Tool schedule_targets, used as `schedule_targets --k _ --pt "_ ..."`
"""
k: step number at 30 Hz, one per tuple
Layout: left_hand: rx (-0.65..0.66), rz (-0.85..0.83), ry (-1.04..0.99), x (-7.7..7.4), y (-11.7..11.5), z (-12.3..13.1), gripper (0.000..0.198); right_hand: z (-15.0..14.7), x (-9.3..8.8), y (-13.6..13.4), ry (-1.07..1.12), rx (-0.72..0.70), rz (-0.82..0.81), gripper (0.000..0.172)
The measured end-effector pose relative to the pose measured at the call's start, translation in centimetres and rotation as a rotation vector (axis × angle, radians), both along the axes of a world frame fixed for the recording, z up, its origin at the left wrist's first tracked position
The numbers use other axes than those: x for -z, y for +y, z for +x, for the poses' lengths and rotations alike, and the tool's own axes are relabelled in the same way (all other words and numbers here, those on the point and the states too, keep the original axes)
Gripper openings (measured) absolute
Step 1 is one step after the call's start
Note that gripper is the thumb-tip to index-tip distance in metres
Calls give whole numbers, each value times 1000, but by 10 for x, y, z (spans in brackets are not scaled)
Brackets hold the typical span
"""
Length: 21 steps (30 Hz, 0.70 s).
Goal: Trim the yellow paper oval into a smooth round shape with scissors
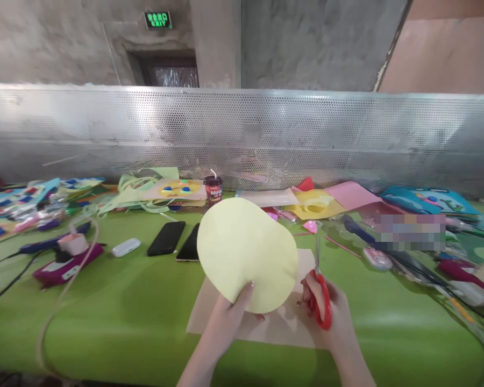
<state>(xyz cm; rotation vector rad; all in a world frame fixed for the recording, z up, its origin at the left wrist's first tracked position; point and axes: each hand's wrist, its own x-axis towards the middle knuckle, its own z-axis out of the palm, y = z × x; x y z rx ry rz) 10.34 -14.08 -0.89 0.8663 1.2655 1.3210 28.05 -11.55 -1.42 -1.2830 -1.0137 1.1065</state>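
The rounded yellow paper (246,252) is held above a beige sheet (204,314), the left hand's (234,310) grip closed on its lower edge. At its four o'clock, the right hand's (339,309) grip wraps red-handled scissors (326,302), blades toward twelve. At eleven, a lidded cup (213,192) stands on the green counter (141,317).

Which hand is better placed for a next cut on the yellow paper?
Right hand, probably: it holds the red-handled scissors, blades pointing up, beside the pale yellow paper. The left hand is occupied gripping that paper's lower edge.
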Motion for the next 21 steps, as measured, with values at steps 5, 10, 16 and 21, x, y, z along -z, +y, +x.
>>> schedule_targets --k 5,10,16,21 --pt "-26 -68 -11 1 2 2 54 2 3 2 -29 4 -45 37" --pt "-294 108 -218 3 11 -5 70 6 10 4 -70 75 -41 46" --pt "-638 405 -386 -13 16 -79 53 4 2 6 -194 110 14 43" --pt "-771 409 -520 -24 19 -130 49 6 -3 9 -358 103 68 49"
